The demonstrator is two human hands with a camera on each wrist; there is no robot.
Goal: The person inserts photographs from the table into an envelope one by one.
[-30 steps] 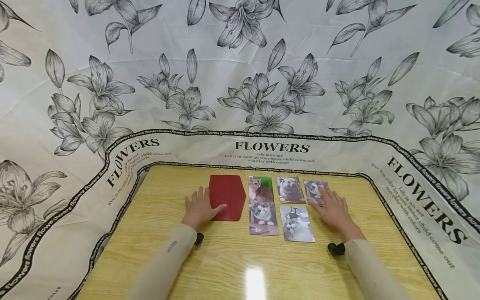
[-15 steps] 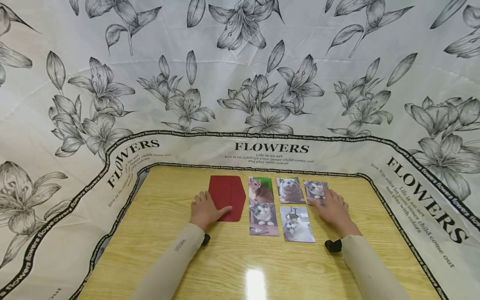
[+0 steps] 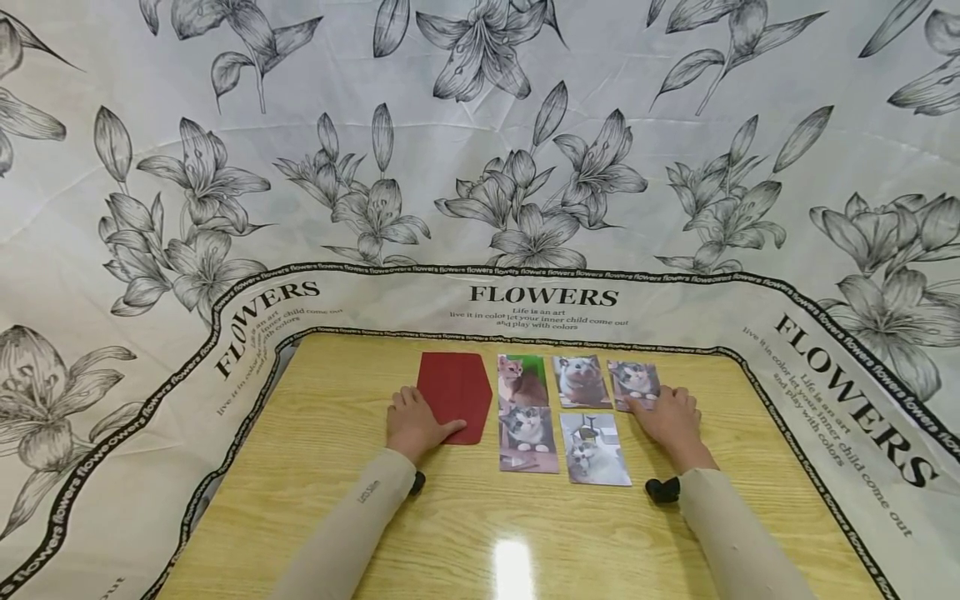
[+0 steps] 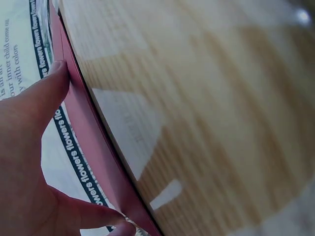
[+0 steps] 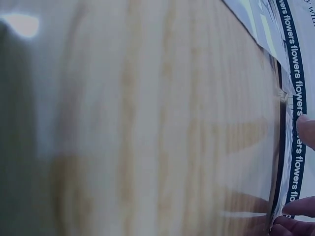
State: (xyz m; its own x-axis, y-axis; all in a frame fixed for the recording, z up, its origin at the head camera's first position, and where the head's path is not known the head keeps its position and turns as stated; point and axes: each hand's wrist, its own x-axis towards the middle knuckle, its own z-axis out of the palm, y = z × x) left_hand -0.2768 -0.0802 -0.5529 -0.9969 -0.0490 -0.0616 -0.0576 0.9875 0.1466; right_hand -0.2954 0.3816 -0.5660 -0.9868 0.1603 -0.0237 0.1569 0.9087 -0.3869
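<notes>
Red paper makes up the envelope (image 3: 459,387), which in the head view lies flat on the wooden bench (image 3: 450,525). The left hand (image 3: 414,425) rests at its lower left corner, thumb stretched over the bottom part and fingers along the left edge; that placing seems meant to steady it while leaving most of its face uncovered. To its right, the orange cat card (image 3: 522,381) and the grey cat card (image 3: 527,440) meet end to end, while the mouse card (image 3: 580,382) and the white cat card (image 3: 596,450) lie with a thin gap between them, probably so each picture can be seen whole. At the far right, the right hand (image 3: 672,425) frames the lower right corner of the end card (image 3: 633,382), thumb at the bottom edge and fingers beside the right one, a placing that would suit steadying or squaring it. In the left wrist view, thumb and fingers stand well apart along the red paper, spread rather than pinching. In the right wrist view, the thumb is likewise apart from the fingers; how firmly they press the card I cannot tell.
</notes>
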